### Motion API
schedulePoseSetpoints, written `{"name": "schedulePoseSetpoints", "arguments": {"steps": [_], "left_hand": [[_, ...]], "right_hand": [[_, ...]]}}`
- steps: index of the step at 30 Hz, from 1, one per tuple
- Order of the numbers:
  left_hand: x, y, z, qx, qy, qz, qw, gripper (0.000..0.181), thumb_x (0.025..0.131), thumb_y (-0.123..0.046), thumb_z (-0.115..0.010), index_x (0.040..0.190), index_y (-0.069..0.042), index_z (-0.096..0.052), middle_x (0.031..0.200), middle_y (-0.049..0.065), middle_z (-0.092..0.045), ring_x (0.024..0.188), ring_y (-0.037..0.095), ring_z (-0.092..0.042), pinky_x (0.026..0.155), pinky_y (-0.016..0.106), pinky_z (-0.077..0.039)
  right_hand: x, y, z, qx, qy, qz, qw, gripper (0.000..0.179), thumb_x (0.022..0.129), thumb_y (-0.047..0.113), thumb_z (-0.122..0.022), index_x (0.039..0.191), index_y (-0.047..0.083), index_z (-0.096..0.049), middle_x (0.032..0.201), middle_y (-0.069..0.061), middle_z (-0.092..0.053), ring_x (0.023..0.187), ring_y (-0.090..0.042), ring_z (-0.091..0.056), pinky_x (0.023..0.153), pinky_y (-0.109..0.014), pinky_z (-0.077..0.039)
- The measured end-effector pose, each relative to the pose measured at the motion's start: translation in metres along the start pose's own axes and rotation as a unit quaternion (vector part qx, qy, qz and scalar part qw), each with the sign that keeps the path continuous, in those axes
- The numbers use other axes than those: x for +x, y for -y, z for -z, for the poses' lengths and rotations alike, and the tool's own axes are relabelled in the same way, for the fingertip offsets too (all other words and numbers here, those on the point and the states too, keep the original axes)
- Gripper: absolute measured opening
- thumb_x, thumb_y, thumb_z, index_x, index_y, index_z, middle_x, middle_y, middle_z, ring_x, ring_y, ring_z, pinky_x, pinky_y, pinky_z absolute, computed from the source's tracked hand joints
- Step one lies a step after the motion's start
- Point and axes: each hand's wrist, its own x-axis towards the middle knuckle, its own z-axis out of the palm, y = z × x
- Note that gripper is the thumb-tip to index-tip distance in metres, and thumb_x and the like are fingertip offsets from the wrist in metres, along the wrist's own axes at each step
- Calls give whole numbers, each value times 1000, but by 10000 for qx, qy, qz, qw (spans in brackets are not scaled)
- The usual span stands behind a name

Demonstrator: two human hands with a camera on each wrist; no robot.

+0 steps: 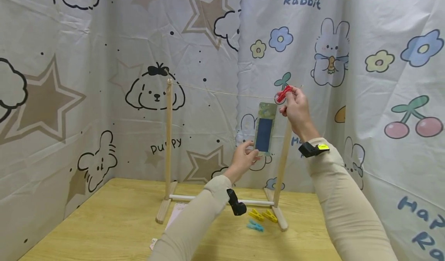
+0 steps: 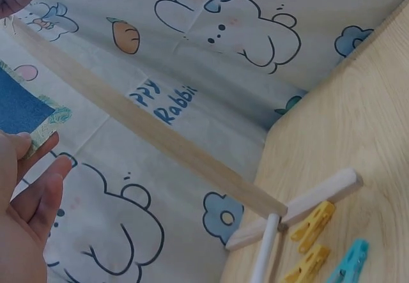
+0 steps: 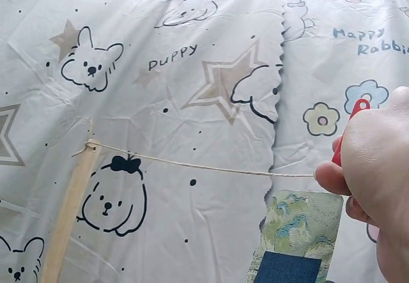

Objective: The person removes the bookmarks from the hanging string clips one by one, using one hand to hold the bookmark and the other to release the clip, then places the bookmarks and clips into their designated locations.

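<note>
My right hand (image 1: pixel 297 108) pinches a red clothespin (image 1: pixel 284 94) at the right end of a thin string (image 1: pixel 222 92). Just below the string is a tall narrow card (image 1: pixel 267 112), green-patterned with a dark blue panel. Its lower edge is between the thumb and fingers of my left hand (image 1: pixel 243 158); in the left wrist view this hand (image 2: pixel 29 200) pinches a bottom corner of the card (image 2: pixel 22 104). The right wrist view shows the card's top a little under the string, with the red clothespin (image 3: pixel 361 107) partly hidden by my hand. Whether the clothespin touches the string cannot be told.
The string runs between two wooden posts (image 1: pixel 168 137) joined by a white rod (image 1: pixel 184 197). On the table (image 1: pixel 104 222) lie two yellow clothespins (image 1: pixel 256 214) and a blue one (image 1: pixel 255 225) near the right foot. Pinkish paper (image 1: pixel 175 213) lies behind my left forearm. Printed curtains hang behind.
</note>
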Motion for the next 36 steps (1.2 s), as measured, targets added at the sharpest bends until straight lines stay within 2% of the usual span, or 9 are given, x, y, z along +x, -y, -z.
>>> {"name": "schedulePoseSetpoints", "arguments": {"steps": [5, 12, 22, 28, 30, 35, 36], "left_hand": [[-8, 2, 6, 54, 79, -51, 9999, 38, 106, -10, -60, 142, -1, -54, 113, 17, -74, 97, 25, -75, 81, 37, -59], [-19, 5, 20, 76, 29, -384, 9992, 34, 104, -7, -60, 136, 4, -57, 109, 24, -74, 98, 34, -74, 79, 40, -59], [-37, 14, 36, -28, 62, -369, 9993, 35, 104, -8, -62, 136, 4, -57, 108, 23, -74, 98, 36, -74, 81, 55, -57], [-43, 12, 38, 31, 100, -366, 9993, 37, 104, -9, -62, 139, 4, -55, 109, 23, -73, 99, 35, -74, 79, 47, -59], [-46, 7, 39, 41, 112, -371, 9992, 37, 104, -7, -61, 139, 6, -55, 109, 24, -73, 99, 37, -73, 76, 43, -59], [-48, 8, 39, -42, 81, -343, 9994, 35, 103, -4, -61, 136, 7, -56, 109, 24, -73, 97, 36, -74, 76, 49, -60], [-46, 14, 39, -55, 81, -353, 9993, 35, 103, -6, -62, 136, 5, -56, 109, 24, -73, 96, 34, -74, 76, 50, -60]], "right_hand": [[-7, -1, -2, 169, 228, 80, 9996, 35, 114, 20, -38, 143, 1, -40, 126, -16, -57, 55, -9, -53, 53, -19, -42], [-16, 6, -4, 107, 413, 232, 9988, 39, 113, 24, -41, 146, 3, -40, 127, -15, -57, 56, -11, -56, 53, -20, -42], [-28, -1, -10, -202, 501, 352, 9979, 39, 112, 25, -46, 144, 3, -45, 123, -11, -63, 60, -13, -57, 56, -21, -47], [-31, -5, -8, -269, 654, 399, 9967, 41, 112, 21, -46, 147, 0, -42, 121, -12, -63, 59, -13, -58, 54, -19, -46], [-33, -6, -7, -282, 722, 402, 9962, 42, 112, 19, -46, 148, -2, -41, 121, -12, -63, 58, -12, -59, 53, -19, -45], [-36, -10, -4, -264, 824, 433, 9953, 42, 112, 19, -46, 147, -3, -40, 120, -11, -64, 57, -11, -60, 53, -19, -45], [-36, -10, -4, -261, 834, 442, 9952, 42, 112, 19, -46, 148, -3, -40, 120, -12, -64, 57, -11, -60, 53, -19, -45]]}}
